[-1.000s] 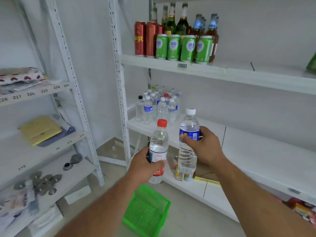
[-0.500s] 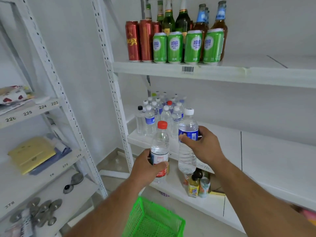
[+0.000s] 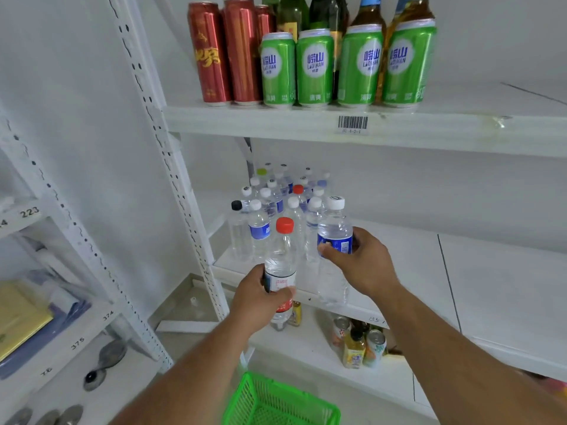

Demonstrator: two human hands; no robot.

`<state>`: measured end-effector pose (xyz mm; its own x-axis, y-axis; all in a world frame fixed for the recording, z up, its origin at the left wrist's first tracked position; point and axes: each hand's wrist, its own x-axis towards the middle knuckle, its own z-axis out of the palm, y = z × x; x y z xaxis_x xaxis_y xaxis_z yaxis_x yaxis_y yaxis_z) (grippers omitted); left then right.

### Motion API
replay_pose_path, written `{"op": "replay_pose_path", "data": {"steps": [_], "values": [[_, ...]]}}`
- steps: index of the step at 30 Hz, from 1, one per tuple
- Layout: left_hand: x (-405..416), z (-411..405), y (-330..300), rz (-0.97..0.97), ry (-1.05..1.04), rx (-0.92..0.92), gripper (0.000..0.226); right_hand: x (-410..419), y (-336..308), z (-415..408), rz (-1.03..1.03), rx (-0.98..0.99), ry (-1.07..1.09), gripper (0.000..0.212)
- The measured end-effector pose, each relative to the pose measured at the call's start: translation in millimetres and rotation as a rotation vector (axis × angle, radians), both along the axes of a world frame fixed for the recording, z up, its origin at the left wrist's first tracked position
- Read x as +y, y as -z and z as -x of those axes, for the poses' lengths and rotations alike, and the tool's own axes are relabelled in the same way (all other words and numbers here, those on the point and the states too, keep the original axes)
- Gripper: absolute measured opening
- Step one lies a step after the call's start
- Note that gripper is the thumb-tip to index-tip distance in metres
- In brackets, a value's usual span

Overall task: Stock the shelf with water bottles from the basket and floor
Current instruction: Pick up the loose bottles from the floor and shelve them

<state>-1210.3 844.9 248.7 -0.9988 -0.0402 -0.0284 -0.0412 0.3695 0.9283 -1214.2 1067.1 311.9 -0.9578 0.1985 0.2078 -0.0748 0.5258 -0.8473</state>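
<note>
My left hand (image 3: 256,299) grips a clear water bottle with a red cap (image 3: 281,256) by its red and white label, upright, just in front of the middle shelf (image 3: 478,271). My right hand (image 3: 363,262) grips a second water bottle with a white cap and blue label (image 3: 334,231), upright, over the shelf's front edge. Several water bottles (image 3: 276,204) stand clustered at the shelf's left back corner, right behind both held bottles. A green basket (image 3: 276,403) sits on the floor below my arms.
Red and green cans (image 3: 313,67) with glass bottles behind fill the upper shelf. Small drink bottles and cans (image 3: 362,345) stand on the lower shelf. A perforated white upright (image 3: 171,167) edges the unit. A left rack holds yellow packs (image 3: 21,317) and spoons (image 3: 104,360).
Both hands have carried their bottles up and forward toward the cluster on the middle shelf. The view has moved closer and the basket has dropped lower in frame.
</note>
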Motion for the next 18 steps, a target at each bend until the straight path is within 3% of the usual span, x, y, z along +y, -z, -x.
{"op": "replay_pose_path", "data": {"steps": [9,13,18], "values": [[-41.9,88.1,28.2,0.005,0.153,-0.029,0.044,-48.2,17.6,42.9,0.020,-0.032,0.170,0.037],[-41.5,116.2,41.5,0.021,0.199,-0.045,0.053,-63.8,24.6,58.3,0.016,-0.049,0.236,0.037],[-33.0,139.8,48.1,0.027,0.231,-0.080,0.047,-69.2,39.2,82.6,0.030,-0.070,0.286,0.036]]}}
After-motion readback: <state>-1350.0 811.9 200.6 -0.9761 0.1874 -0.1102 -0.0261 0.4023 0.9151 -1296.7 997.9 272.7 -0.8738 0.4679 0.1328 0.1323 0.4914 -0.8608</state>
